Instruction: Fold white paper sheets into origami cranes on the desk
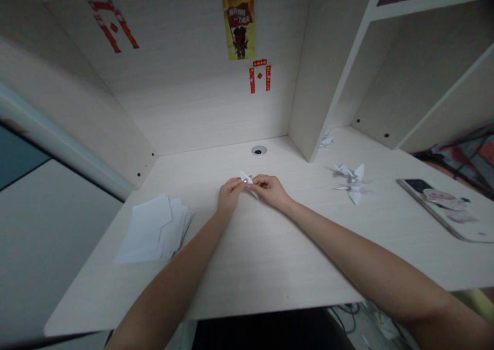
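Across the pale desk [247,267], a back panel [185,92] is rising, bearing red stickers [252,81]. Both forearms [328,226] are stretching forward and converging: the left hand [229,194] and right hand [273,191] are meeting low over the desk's middle, fingertips pinching the small folded white paper [244,177] between them. One tip is pointing toward the panel, slightly left; the long axis is apparently slanting toward the near right, fingers partly covering it.
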The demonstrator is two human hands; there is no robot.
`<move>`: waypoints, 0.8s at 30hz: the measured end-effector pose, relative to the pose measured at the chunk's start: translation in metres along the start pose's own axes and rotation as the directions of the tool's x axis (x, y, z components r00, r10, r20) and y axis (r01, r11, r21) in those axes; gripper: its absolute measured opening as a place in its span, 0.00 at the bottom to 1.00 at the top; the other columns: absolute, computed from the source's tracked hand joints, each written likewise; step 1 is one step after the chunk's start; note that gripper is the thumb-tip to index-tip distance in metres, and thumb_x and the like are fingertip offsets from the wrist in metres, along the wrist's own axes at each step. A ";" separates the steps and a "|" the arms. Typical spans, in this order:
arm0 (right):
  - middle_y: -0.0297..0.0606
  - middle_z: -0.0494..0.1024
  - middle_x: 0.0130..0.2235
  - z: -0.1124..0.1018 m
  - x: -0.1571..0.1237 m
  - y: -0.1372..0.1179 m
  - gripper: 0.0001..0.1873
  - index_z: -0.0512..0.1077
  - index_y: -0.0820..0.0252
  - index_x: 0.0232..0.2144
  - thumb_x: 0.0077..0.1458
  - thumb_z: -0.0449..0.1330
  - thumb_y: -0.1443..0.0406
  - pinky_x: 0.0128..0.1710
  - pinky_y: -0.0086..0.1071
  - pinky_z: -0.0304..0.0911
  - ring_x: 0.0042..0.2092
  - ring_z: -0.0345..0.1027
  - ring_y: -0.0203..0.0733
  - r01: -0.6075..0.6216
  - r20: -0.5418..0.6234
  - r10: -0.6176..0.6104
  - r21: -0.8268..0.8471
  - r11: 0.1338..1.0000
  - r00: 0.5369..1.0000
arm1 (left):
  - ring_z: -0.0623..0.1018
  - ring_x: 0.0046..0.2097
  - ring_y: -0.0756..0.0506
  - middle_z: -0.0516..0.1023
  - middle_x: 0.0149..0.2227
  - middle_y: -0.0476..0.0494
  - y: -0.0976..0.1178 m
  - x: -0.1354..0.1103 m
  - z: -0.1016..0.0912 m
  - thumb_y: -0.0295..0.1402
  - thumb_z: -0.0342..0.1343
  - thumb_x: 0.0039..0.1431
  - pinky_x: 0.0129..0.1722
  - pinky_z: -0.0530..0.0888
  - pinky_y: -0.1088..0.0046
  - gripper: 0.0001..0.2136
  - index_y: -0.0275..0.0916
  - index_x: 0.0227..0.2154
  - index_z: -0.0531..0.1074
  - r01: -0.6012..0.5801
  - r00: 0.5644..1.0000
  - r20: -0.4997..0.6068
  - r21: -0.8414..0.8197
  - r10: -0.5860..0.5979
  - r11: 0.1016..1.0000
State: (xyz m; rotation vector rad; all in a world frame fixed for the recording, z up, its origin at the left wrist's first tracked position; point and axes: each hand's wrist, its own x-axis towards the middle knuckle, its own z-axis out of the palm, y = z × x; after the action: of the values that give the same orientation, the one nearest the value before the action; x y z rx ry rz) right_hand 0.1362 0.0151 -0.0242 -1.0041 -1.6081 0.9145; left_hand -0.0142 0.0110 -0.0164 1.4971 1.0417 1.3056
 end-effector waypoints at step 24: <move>0.35 0.75 0.28 0.003 0.003 0.005 0.16 0.73 0.61 0.27 0.50 0.56 0.54 0.32 0.29 0.60 0.30 0.66 0.37 -0.064 0.004 0.064 0.201 0.978 0.998 | 0.73 0.40 0.44 0.79 0.35 0.43 0.009 -0.001 0.004 0.40 0.55 0.51 0.40 0.67 0.71 0.14 0.35 0.33 0.77 0.154 0.979 -0.130 -0.037 -0.158 0.987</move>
State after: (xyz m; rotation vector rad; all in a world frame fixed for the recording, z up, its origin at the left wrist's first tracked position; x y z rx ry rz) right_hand 0.1338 0.0189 -0.0282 -0.9191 -1.4557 1.0959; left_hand -0.0100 0.0074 -0.0083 1.2953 1.1978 1.3159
